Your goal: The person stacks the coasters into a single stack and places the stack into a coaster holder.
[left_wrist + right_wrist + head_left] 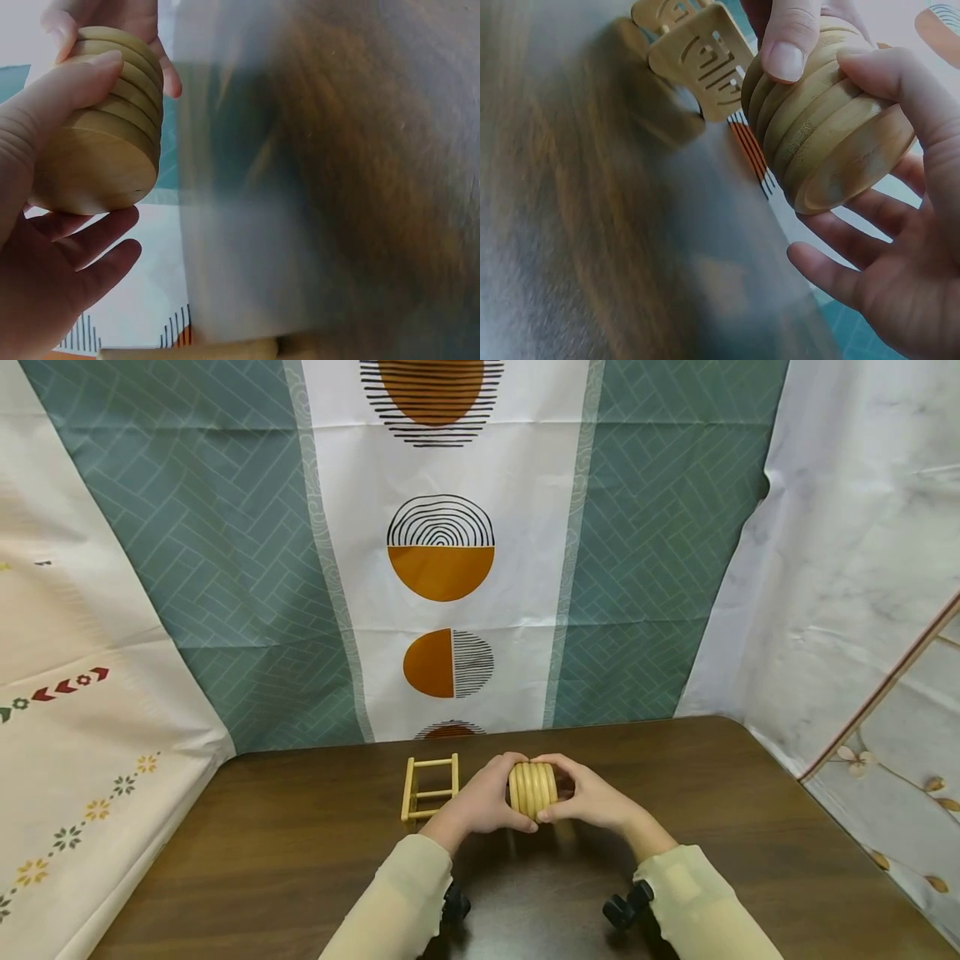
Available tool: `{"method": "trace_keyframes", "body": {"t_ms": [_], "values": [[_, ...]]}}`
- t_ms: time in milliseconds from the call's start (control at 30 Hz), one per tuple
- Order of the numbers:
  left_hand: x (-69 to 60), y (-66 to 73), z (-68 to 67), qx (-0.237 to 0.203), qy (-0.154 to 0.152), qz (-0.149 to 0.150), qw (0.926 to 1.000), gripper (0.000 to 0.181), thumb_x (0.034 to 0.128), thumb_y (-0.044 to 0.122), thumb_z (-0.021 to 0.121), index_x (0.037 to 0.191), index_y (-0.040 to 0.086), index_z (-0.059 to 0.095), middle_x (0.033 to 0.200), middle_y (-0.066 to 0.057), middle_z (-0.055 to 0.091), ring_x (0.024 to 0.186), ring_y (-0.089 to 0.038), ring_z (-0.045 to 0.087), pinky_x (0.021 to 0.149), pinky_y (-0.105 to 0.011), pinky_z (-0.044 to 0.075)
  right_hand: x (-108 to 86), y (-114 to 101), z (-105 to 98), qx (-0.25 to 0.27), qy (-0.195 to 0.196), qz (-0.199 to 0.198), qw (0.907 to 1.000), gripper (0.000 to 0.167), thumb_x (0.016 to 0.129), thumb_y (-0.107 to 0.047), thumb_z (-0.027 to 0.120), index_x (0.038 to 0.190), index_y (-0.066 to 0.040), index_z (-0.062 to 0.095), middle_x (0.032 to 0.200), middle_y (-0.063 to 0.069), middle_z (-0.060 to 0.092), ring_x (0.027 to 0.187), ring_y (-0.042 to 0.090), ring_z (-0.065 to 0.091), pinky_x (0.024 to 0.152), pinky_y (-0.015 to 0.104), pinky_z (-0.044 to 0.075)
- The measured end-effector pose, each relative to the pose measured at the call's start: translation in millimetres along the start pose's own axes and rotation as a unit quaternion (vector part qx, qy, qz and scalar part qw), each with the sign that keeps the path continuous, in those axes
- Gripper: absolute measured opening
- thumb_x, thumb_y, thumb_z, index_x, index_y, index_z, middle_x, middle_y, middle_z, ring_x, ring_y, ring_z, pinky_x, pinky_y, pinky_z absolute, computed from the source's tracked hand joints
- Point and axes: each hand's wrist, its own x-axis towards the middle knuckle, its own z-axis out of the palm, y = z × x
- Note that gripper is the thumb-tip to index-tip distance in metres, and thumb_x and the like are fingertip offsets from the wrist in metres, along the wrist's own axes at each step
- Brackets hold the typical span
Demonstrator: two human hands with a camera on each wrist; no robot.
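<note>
A stack of several round wooden coasters (533, 791) is held on its side above the table between both hands. My left hand (487, 797) grips the left end; in the left wrist view its thumb lies across the rims of the coasters (97, 165). The right hand (592, 797) grips the other end, with its thumb on the rims of the coasters (855, 161) in the right wrist view. Left of the left hand stands a wooden coaster rack (410, 789) with thin rods. Its cut-out end panel (701, 64) shows in the right wrist view.
The dark brown wooden table (285, 860) reaches back to a patterned cloth (465, 568). Pale cloths hang at both sides. Black wrist straps (630, 903) sit at the sleeve cuffs. Part of a light wooden piece (195, 351) shows low in the left wrist view.
</note>
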Motion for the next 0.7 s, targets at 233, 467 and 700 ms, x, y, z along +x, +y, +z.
{"method": "trace_keyframes", "body": {"t_ms": [233,467,700], "values": [[-5.9,-0.7,-13.9,-0.01,0.008,-0.002,0.9999,0.089,0.0623,0.027,0.088,0.136,0.013,0.04,0.123,-0.005,0.049,0.099,-0.016,0.052,0.087,-0.034,0.047,10.4,-8.6,3.2,0.002,-0.009,-0.014,0.9999,0.071,0.076,-0.014,0.079,0.136,-0.012,0.043,0.118,0.013,0.056,0.103,0.023,0.057,0.085,0.035,0.052],[-12.7,-1.3,-27.8,-0.013,0.013,-0.007,0.9998,0.09,0.0627,0.027,0.088,0.137,0.013,0.039,0.127,-0.006,0.048,0.102,-0.018,0.05,0.088,-0.037,0.047,20.4,-21.5,8.3,0.001,-0.01,-0.016,0.9998,0.072,0.075,-0.015,0.079,0.137,-0.012,0.042,0.121,0.014,0.054,0.105,0.025,0.056,0.088,0.042,0.05],[-19.4,-3.2,-42.9,-0.011,0.025,-0.007,0.9996,0.089,0.0642,0.027,0.087,0.137,0.013,0.038,0.129,-0.008,0.047,0.102,-0.02,0.051,0.087,-0.038,0.047,32.2,-31.4,12.7,0.003,-0.015,-0.021,0.9997,0.074,0.075,-0.016,0.079,0.139,-0.013,0.041,0.123,0.012,0.053,0.107,0.024,0.055,0.089,0.042,0.049]]}}
